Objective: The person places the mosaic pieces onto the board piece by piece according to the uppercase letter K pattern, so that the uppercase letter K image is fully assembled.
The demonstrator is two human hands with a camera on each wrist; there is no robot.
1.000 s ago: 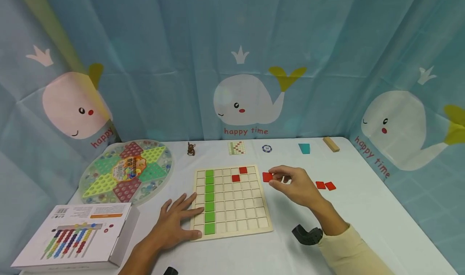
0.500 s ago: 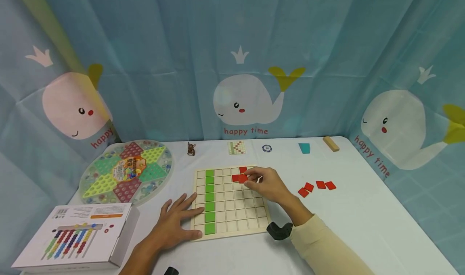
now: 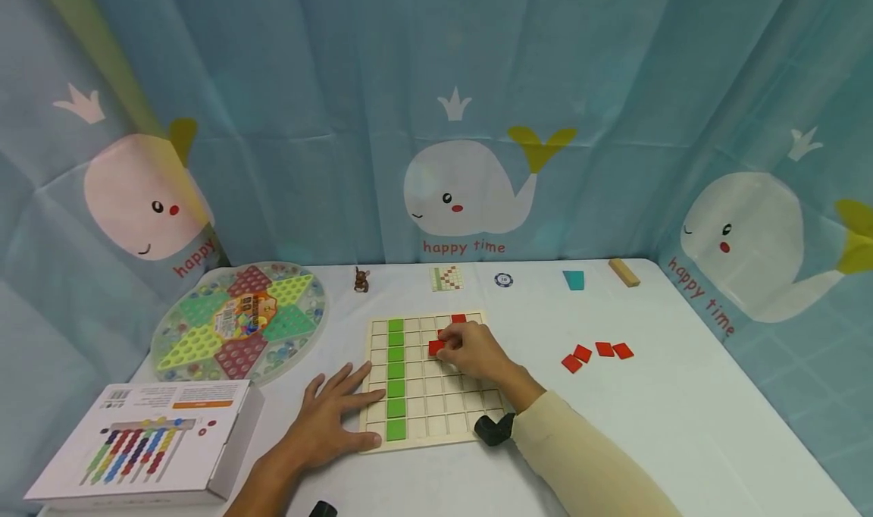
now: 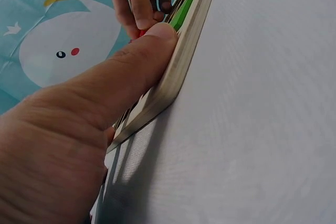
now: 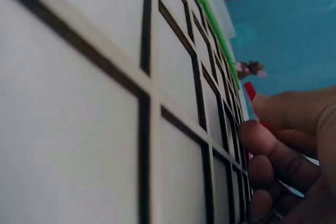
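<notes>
A wooden grid board lies on the table, with a column of green tiles near its left side. My right hand is over the board's upper part and pinches a red square tile between thumb and fingers. In the right wrist view, the tile's edge sticks out past the fingertips. Another red tile sits in the top row; one more just below is mostly hidden by my hand. With fingers spread, my left hand rests on the board's left edge, its thumb at the near corner.
Several loose red tiles lie right of the board. Behind it are a small figurine, a patterned card, a round chip, a teal piece and a wooden block. A round game board and white box stand left.
My right hand has carried the red tile leftward from beside the board onto its upper part, then slightly further left and nearer me. My left hand has stayed on the board's edge.
</notes>
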